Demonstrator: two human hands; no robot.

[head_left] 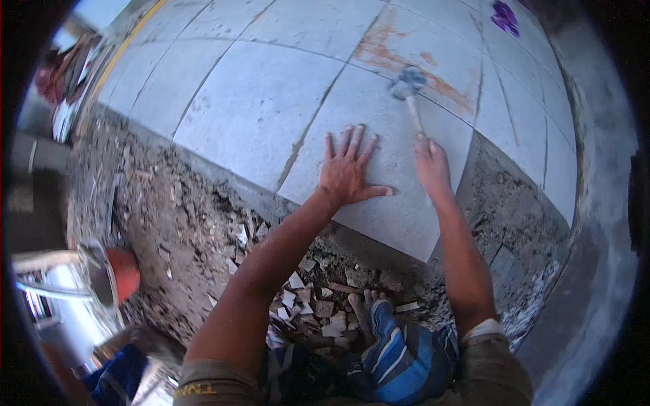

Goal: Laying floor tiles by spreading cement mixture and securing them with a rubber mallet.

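My left hand lies flat with its fingers spread on a pale square floor tile. My right hand is closed round the light handle of a mallet. The mallet's dark grey head, a little blurred, is over the far edge of that same tile; whether it touches cannot be told. Beyond it, another tile carries reddish-brown smears. A large tile adjoins on the left, with a dirty joint between them.
Rough mortar and soil border the tiles in front and at right. Broken tile pieces lie near my bare foot. An orange bucket stands at left, a wall at right. Something purple lies far right.
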